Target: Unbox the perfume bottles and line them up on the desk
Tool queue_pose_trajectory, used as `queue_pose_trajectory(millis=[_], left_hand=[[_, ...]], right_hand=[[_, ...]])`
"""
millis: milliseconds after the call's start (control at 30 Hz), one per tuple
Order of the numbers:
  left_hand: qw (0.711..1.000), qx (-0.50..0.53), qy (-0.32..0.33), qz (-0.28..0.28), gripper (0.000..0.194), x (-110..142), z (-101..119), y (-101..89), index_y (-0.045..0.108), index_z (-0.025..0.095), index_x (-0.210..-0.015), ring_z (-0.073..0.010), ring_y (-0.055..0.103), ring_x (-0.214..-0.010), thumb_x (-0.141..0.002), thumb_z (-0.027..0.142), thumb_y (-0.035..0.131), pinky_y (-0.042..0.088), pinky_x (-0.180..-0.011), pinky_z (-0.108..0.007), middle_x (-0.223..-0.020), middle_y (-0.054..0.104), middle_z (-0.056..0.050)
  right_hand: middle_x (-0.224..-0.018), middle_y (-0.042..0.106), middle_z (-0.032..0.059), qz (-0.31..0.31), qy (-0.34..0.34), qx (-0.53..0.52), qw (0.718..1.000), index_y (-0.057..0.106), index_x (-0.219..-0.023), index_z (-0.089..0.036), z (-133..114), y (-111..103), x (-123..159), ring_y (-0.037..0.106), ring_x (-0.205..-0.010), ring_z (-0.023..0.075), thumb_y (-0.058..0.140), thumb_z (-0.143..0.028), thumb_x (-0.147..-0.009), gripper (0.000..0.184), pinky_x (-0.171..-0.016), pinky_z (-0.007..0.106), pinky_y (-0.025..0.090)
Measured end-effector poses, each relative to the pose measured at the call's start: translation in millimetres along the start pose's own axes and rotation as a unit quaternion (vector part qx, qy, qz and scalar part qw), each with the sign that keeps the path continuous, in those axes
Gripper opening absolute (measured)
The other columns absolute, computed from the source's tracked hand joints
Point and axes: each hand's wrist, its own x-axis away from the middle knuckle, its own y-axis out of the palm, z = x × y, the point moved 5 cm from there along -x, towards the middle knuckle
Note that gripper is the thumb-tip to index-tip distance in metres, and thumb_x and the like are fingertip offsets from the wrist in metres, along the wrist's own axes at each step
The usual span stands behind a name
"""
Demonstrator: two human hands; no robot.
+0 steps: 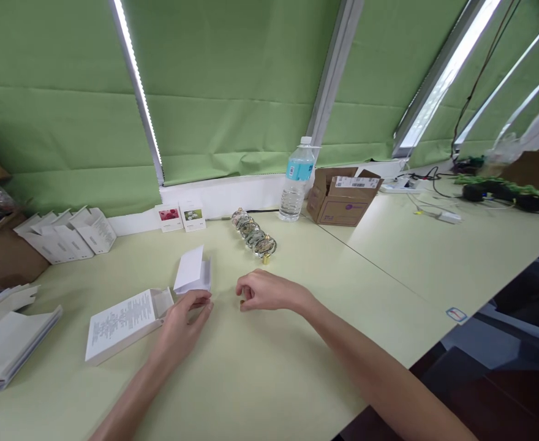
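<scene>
My left hand (pixel 184 321) rests on the pale green table (pixel 269 380), fingers stretched out and touching the open end of a white printed carton (pixel 125 321) that lies flat. A folded white card insert (pixel 191 272) stands just beyond my fingertips. My right hand (pixel 264 291) is curled, its fingers pinched on a small gold object (pixel 242 302) that touches the table. A row of several round clear bottles with gold caps (pixel 254 236) lies a little beyond my right hand.
Upright open white cartons (pixel 67 236) stand at the back left beside two small printed boxes (pixel 180 217). Flat carton blanks (pixel 7 343) lie at the left edge. A water bottle (pixel 297 180), a brown cardboard box (pixel 340 196) and cables (pixel 499 190) sit at the back right.
</scene>
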Motion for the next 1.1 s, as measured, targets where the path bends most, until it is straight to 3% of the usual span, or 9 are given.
queue_pose_trajectory(millis=[100, 200, 267, 400, 467, 600, 767, 933, 1100], left_hand=[[1.000, 0.001, -0.004, -0.004, 0.026, 1.1, 1.2, -0.5, 0.060, 0.022, -0.103, -0.0227, 0.064, -0.101, -0.086, 0.040, 0.051, 0.052, -0.089, -0.039, -0.108, 0.067, -0.007], [1.000, 0.001, -0.006, -0.005, 0.026, 1.5, 1.0, -0.6, 0.061, 0.023, -0.103, -0.0227, 0.063, -0.103, -0.086, 0.041, 0.050, 0.051, -0.090, -0.039, -0.109, 0.066, -0.006], [1.000, 0.001, -0.013, -0.005, 0.026, 1.3, -0.5, -0.2, 0.060, 0.024, -0.103, -0.0224, 0.063, -0.103, -0.087, 0.042, 0.050, 0.051, -0.090, -0.038, -0.110, 0.066, -0.006], [1.000, -0.002, -0.021, -0.008, 0.027, 1.0, -4.4, 1.1, 0.060, 0.024, -0.104, -0.0226, 0.063, -0.104, -0.086, 0.043, 0.051, 0.052, -0.088, -0.038, -0.110, 0.066, -0.006], [1.000, -0.003, -0.015, -0.008, 0.028, 1.2, -5.3, 1.5, 0.060, 0.024, -0.105, -0.0228, 0.063, -0.104, -0.087, 0.043, 0.051, 0.052, -0.088, -0.038, -0.110, 0.066, -0.006], [1.000, -0.005, -0.010, -0.004, 0.028, 2.1, -5.2, 1.1, 0.060, 0.024, -0.105, -0.0226, 0.063, -0.104, -0.087, 0.043, 0.051, 0.052, -0.087, -0.037, -0.110, 0.066, -0.006], [1.000, -0.010, 0.001, -0.007, 0.025, 2.3, -1.3, 1.2, 0.060, 0.024, -0.104, -0.0210, 0.063, -0.102, -0.087, 0.040, 0.050, 0.053, -0.085, -0.035, -0.109, 0.066, -0.004], [0.998, -0.044, 0.043, 0.011, 0.021, 2.3, 2.7, 0.4, 0.058, 0.024, -0.104, -0.0180, 0.064, -0.096, -0.090, 0.035, 0.048, 0.052, -0.084, -0.033, -0.104, 0.066, -0.003], [0.964, -0.192, 0.140, 0.124, 0.018, 5.8, 19.1, -17.6, 0.060, 0.023, -0.100, -0.0195, 0.062, -0.092, -0.092, 0.030, 0.045, 0.050, -0.081, -0.035, -0.098, 0.065, -0.004]], right_hand=[[-0.074, 0.068, -0.0001, 0.005, -0.003, 0.017, 1.000, 0.065, -0.077, -0.017, -5.8, 7.9, -2.6, 0.056, -0.066, 0.0112, 0.060, -0.019, -0.071, 0.008, -0.052, 0.019, 0.036], [-0.074, 0.068, 0.0009, 0.018, 0.001, 0.029, 0.999, 0.065, -0.072, -0.016, 1.3, -2.6, -0.2, 0.056, -0.065, 0.0113, 0.055, -0.013, -0.072, 0.010, -0.055, 0.020, 0.036], [-0.075, 0.068, 0.0025, 0.056, 0.031, 0.053, 0.997, 0.066, -0.075, -0.016, 15.6, -20.4, 4.3, 0.057, -0.068, 0.0127, 0.055, -0.012, -0.073, 0.012, -0.057, 0.021, 0.036], [-0.081, 0.069, 0.0055, 0.158, 0.156, 0.134, 0.966, 0.068, -0.081, -0.017, 60.8, -55.9, 14.5, 0.059, -0.073, 0.0151, 0.052, -0.013, -0.078, 0.018, -0.059, 0.022, 0.034], [-0.081, 0.069, 0.0067, 0.164, 0.196, 0.163, 0.953, 0.069, -0.079, -0.017, 80.8, -59.8, 14.2, 0.060, -0.075, 0.0167, 0.052, -0.011, -0.077, 0.018, -0.061, 0.023, 0.033], [-0.085, 0.070, 0.0090, 0.161, 0.211, 0.172, 0.949, 0.069, -0.077, -0.017, 100.4, -50.9, 4.5, 0.062, -0.080, 0.0192, 0.054, -0.011, -0.076, 0.016, -0.064, 0.024, 0.032], [-0.086, 0.070, 0.0087, 0.174, 0.210, 0.173, 0.947, 0.070, -0.082, -0.018, 98.5, -46.2, -0.9, 0.062, -0.080, 0.0186, 0.052, -0.011, -0.079, 0.019, -0.064, 0.024, 0.033], [-0.079, 0.069, 0.0090, 0.192, 0.201, 0.175, 0.945, 0.070, -0.077, -0.017, 86.5, -59.1, 8.8, 0.060, -0.073, 0.0184, 0.049, -0.013, -0.081, 0.021, -0.062, 0.025, 0.031], [-0.070, 0.067, 0.0025, 0.252, 0.130, 0.121, 0.951, 0.068, -0.074, -0.021, 51.3, -69.0, 13.7, 0.055, -0.060, 0.0149, 0.044, -0.027, -0.089, 0.029, -0.056, 0.025, 0.031]])
